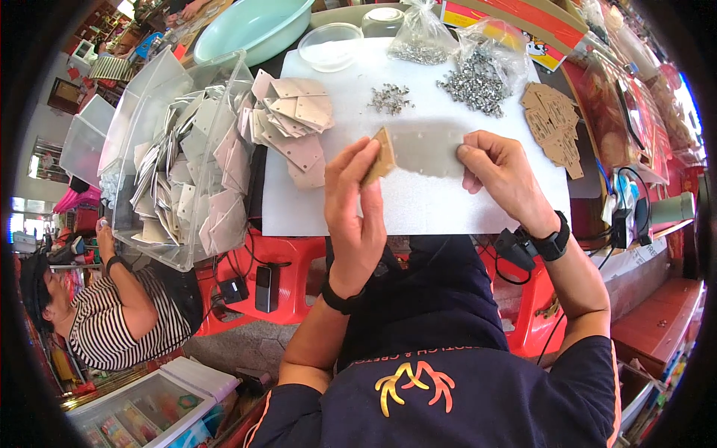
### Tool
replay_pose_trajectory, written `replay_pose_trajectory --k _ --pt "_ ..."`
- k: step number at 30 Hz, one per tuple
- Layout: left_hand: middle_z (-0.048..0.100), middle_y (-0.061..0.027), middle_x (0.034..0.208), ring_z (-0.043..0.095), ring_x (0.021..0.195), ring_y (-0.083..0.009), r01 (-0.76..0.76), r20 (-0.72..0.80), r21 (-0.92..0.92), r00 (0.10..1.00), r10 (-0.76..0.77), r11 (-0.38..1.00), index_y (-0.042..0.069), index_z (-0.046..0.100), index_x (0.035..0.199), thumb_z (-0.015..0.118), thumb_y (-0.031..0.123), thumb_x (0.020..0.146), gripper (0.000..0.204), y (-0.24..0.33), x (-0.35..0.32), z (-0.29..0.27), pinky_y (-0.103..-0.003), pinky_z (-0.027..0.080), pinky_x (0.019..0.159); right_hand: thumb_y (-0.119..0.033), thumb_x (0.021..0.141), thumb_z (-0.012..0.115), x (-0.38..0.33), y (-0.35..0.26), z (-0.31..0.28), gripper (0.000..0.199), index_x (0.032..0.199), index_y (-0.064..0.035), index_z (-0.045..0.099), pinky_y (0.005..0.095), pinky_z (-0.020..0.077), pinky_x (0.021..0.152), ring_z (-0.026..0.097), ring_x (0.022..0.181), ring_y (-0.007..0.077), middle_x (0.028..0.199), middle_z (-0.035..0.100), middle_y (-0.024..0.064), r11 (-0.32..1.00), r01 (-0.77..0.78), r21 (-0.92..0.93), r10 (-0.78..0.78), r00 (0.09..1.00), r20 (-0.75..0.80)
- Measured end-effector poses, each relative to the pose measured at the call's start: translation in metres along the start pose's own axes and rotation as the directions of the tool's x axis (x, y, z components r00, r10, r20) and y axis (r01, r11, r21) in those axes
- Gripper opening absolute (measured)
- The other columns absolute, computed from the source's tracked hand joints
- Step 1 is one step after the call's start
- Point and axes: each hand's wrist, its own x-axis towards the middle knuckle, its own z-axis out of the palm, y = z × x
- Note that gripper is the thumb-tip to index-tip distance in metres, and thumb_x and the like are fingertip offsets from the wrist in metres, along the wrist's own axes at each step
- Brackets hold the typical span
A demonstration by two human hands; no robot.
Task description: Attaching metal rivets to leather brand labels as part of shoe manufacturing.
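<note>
Between the fingers and thumb of my left hand (351, 213) is a small brown board piece (382, 155), tilted on edge. My right hand (502, 170) pinches the right end of a flat grey sheet (428, 149) with small dots near its edge. The sheet is slightly blurred, and its left end meets the brown piece; I cannot tell whether they are joined. Beyond my hands lie a small heap of metal fasteners (390, 98) and a larger heap (478, 86) spilling from a clear plastic bag. Cut brown board pieces (551, 123) lie to the right.
A clear plastic bin (187, 250) full of pale flat pieces stands left, beside a loose stack of pale pieces (302, 112) on the white board (299, 216). A round lid (328, 46) and pale-green basin (254, 30) are behind. Another person in stripes (127, 313) is at left.
</note>
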Motion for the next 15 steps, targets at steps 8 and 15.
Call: replay_pose_trajectory --k 8,15 --pt "0.043 -0.0219 0.135 0.043 0.125 -0.0402 -0.210 0.170 0.185 0.969 0.179 0.960 0.000 0.051 0.129 0.053 -0.012 0.075 0.056 0.000 -0.006 0.009 -0.047 0.037 0.105 -0.020 0.095 0.056 -0.002 0.000 0.009 0.022 0.098 0.0010 0.063 0.0223 0.0521 0.058 0.060 0.067 0.0065 0.079 0.062 0.0016 0.953 -0.116 0.281 0.071 0.983 0.167" --pt "0.032 -0.0247 0.146 0.031 0.136 -0.0440 -0.172 0.221 0.330 0.970 0.101 0.928 -0.003 0.041 0.139 0.049 -0.011 0.074 0.065 0.005 -0.008 0.012 -0.049 0.029 0.110 -0.016 0.097 0.055 -0.015 0.001 0.028 0.020 0.105 0.0025 0.060 0.0229 0.0542 0.063 0.063 0.074 0.0085 0.084 0.062 0.0025 0.921 -0.024 0.389 -0.046 0.985 0.169"
